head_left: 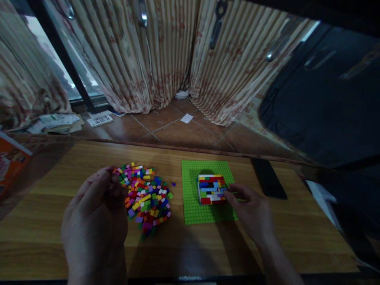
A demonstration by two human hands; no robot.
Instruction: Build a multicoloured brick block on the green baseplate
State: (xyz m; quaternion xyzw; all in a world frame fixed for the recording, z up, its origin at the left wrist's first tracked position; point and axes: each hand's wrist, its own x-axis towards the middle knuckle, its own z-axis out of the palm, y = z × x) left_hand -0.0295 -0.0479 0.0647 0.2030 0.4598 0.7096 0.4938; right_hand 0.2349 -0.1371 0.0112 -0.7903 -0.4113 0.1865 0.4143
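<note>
A heap of small coloured bricks (147, 196) lies on the wooden table (44, 221). My left hand (96, 213) hovers at the heap's left edge, fingers curled together near the bricks; whether a brick is pinched is hidden. To the right lies a green baseplate (192, 209) with a multicoloured brick block (210, 189) built on it. My right hand (252, 211) rests on the plate's right side, fingertips touching the block's right edge.
A black phone (268, 178) lies on the table right of the baseplate. An orange box (8, 164) stands at the far left. One loose purple brick (173, 183) sits between heap and plate. Behind the table are a tiled floor, curtains and papers.
</note>
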